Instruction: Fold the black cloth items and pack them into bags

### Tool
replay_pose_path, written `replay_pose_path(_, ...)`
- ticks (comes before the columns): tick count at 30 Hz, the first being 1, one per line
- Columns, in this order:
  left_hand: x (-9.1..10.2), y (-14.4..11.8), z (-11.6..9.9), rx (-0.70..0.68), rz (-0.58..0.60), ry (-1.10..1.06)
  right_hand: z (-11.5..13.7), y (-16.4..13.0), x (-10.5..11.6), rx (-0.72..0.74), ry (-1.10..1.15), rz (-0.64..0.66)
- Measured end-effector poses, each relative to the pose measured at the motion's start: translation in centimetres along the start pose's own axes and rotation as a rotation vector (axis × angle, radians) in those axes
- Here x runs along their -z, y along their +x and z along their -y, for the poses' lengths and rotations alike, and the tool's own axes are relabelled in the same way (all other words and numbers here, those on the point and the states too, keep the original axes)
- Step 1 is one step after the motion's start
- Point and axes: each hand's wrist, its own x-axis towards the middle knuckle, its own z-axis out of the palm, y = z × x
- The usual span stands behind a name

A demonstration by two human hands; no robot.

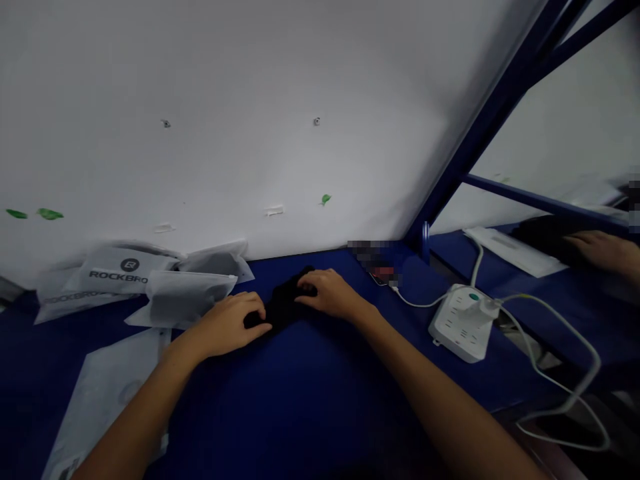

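Note:
A dark, crumpled black cloth item lies on the blue table; its exact kind I cannot make out. My left hand has its fingers and thumb curled round the near-left end of it. At the far-right end, my right hand pinches the cloth between thumb and fingers. Left of my left hand stands a filled, frosted zip bag, close to my wrist. A flat, pale plastic bag lies under my left forearm.
More filled bags with printed lettering lean near the white wall. To the right are a white power strip with looping cables and a pixelated phone-like object. Beyond the blue frame, another person's hand rests by black cloth.

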Motion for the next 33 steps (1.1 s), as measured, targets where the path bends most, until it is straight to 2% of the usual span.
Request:
replay_pose_path(3,0.4,-0.1,-0.2,0.041,0.011,-0.014,0.2,-0.1,-0.2,-0.007,0.226,0.134)
replay_pose_path(6,0.1,0.1,-0.3,0.033,0.003,-0.002,-0.1,0.0,-0.5,-0.103,0.423,0.094)
replay_pose_path(8,-0.3,0.2,-0.3,0.015,-0.005,-0.004,-0.3,0.0,-1.0,-0.202,0.32,-0.001)
replay_pose_path(10,-0.5,0.3,-0.2,0.005,-0.019,-0.019,-0.2,0.0,-1.3,-0.32,0.086,-0.061)
replay_pose_path(12,-0.7,0.3,-0.1,0.006,-0.027,-0.037,0.1,-0.2,-1.4,-0.436,-0.114,-0.036)
replay_pose_path(15,-0.8,0.2,-0.1,0.008,-0.029,-0.054,0.9,-0.3,-1.5,-0.525,-0.201,0.071)
replay_pose_path(18,-0.9,0.2,-0.1,0.012,-0.015,-0.066,1.6,-0.4,-1.7,-0.47,-0.118,0.097)
replay_pose_path(22,-0.9,0.1,-0.1,0.012,0.014,-0.092,1.6,-0.5,-1.7,-0.386,-0.037,0.044)
replay_pose_path(26,-1.2,0.2,0.2,0.056,0.019,-0.148,1.2,-0.3,-0.6,-0.334,-0.172,-0.112)
replay_pose_path(29,-1.6,0.4,0.4,0.055,-0.014,-0.164,2.1,-0.5,0.0,-0.194,-0.263,-0.181)
replay_pose_path(31,-1.8,0.5,0.5,0.047,-0.04,-0.173,3.4,-0.8,-0.2,-0.037,-0.238,-0.114)
replay_pose_path(33,-1.8,0.7,0.6,0.043,-0.047,-0.203,4.7,-1.1,-0.8,0.104,-0.151,0.025)
